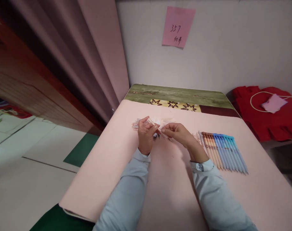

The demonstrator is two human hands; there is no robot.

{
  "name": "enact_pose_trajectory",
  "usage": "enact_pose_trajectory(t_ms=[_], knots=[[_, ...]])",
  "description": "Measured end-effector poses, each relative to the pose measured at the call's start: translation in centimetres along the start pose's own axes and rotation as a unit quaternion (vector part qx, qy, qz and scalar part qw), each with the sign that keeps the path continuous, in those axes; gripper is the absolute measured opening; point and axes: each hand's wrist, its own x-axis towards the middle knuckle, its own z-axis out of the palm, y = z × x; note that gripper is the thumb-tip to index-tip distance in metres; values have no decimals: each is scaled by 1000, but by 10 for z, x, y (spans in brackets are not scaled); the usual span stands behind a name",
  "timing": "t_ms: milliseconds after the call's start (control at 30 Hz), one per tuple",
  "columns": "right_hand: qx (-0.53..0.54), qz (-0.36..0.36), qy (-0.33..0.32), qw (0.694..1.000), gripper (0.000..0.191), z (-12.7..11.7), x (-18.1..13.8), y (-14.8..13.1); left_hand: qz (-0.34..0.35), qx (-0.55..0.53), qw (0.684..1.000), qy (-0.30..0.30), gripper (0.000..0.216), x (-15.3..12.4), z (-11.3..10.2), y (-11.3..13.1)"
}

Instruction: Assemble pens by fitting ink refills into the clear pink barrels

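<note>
Between both hands, a slim pale pen point(165, 137) slants above the table. My left hand point(145, 136) is closed around its upper part. With thumb and forefinger pinched, my right hand point(178, 132) grips the pen near its middle; exactly what the fingertips cover is hidden. Beneath and behind the hands lie several white refills point(155, 137) with dark tips. Left of them is a small pile of clear, pinkish pen parts point(135, 124). More pale parts point(167, 120) lie behind my right hand. To the right is a neat row of pens point(224, 154) in brown, blue and turquoise, with paler ones partly behind my right wrist.
A pale pink cover point(107, 154) lies over the table, with a green wood-patterned strip point(179, 93) at its far edge. A curtain point(100, 41) and wooden panel point(40, 73) stand left. Red cloth point(246, 118) with a white cord lies right. A pink note point(178, 27) hangs on the wall.
</note>
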Motion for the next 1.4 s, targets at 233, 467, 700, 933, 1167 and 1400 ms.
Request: enact_pose_trajectory(t_ms=[233,467,700,933,1167,1400], knots=[[-109,0,48,993,35,3,-3,-7,11,30,999,-45,80,-3,1,0],[-335,-16,123,934,19,26,-22,-28,23,58,997,-42,86,-6,-3,-5],[-353,56,174,918,8,16,-81,-12,32,155,987,2,68,-24,-10,-22],[-409,166,312,842,14,-39,-135,21,74,193,975,79,38,-41,-26,-24],[-470,199,340,790,23,-48,-133,20,90,171,977,91,32,-41,-30,-27],[-474,175,341,793,30,-43,-131,17,92,125,980,122,34,-38,-33,-29]])
